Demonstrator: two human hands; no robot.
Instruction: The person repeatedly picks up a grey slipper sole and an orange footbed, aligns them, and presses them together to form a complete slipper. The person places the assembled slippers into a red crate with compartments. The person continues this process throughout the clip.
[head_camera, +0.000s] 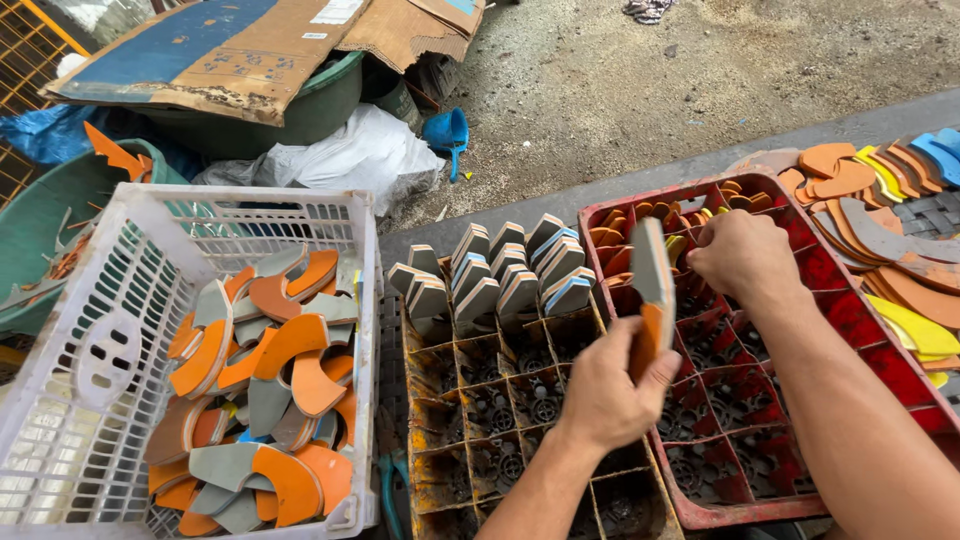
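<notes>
Gripping a stack of foam pieces (650, 300) in left hand (605, 395) | right hand (745, 255) pinching pieces in red crate (850, 310); far cells filled, near cells bare; white basket (100, 360) left holds many pieces

your left hand (603, 395) grips a stack of flat grey and orange foam pieces (650, 300), held upright over the seam between the brown divided crate (440, 400) and the red divided crate (860, 330). your right hand (742, 255) reaches into the red crate's far cells, fingers curled among orange pieces. the brown crate's far row holds standing pieces. at left, a white basket (100, 300) holds loose grey-orange cutoffs.
</notes>
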